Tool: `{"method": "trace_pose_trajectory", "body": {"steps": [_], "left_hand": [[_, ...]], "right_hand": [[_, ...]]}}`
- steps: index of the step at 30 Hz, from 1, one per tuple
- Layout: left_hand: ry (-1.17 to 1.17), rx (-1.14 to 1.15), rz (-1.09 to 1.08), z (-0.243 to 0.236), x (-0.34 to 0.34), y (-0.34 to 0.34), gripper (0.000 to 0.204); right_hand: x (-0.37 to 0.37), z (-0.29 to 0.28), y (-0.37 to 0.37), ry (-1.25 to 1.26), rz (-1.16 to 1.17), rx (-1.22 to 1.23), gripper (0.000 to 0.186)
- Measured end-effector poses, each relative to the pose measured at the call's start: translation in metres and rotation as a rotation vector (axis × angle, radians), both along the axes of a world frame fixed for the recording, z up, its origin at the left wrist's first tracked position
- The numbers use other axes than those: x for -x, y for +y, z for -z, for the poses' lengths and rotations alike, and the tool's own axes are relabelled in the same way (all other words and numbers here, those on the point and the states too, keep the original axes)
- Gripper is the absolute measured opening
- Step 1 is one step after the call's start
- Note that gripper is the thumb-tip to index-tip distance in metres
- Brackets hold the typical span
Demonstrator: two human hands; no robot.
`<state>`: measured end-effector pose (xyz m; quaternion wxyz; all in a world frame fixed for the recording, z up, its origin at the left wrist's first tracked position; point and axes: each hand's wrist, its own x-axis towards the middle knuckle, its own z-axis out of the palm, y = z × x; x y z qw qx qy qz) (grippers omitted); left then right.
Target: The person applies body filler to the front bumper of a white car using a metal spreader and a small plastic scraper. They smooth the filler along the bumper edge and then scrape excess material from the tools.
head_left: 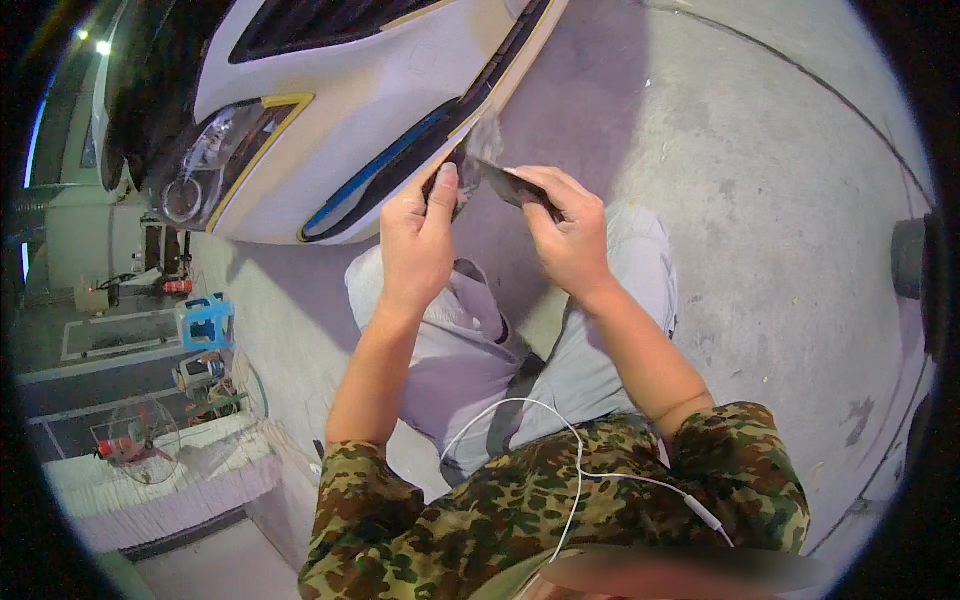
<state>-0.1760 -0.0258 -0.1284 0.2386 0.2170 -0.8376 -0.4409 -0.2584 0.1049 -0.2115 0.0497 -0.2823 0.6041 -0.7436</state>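
Note:
In front of a white car bumper (pixel 370 90), both of my hands are raised close together over my knees. My left hand (pixel 418 245) is closed with the thumb up, gripping a small dark piece (pixel 462 180), mostly hidden by the fingers. Crumpled, translucent, film-like material (pixel 484 140) shows just beyond it. Between the thumb and fingers of my right hand (pixel 568 225) is a thin, dark, flat sheet (pixel 508 184). Its far edge points toward the piece in my left hand; whether the two touch, I cannot tell.
Yellow tape edges the car's headlight (pixel 215 165); a blue strip (pixel 385 165) runs along the bumper's dark opening. To the left stand a blue stool (pixel 207 322) and a wire-caged fan (pixel 140 445). A dark bin-like object (pixel 908 258) is at the far right. White earphone wires (pixel 578 450) cross my lap.

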Motion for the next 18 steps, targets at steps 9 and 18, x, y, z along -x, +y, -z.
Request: {"method": "trace_pose_trajectory", "body": {"steps": [9, 18], "left_hand": [[0.208, -0.488, -0.083, 0.014, 0.021, -0.057, 0.033], [0.128, -0.699, 0.212, 0.093, -0.032, -0.094, 0.036]], "right_hand": [[0.060, 0.026, 0.000, -0.881, -0.017, 0.377, 0.033], [0.050, 0.074, -0.028, -0.914, 0.149, 0.497, 0.022]]}}
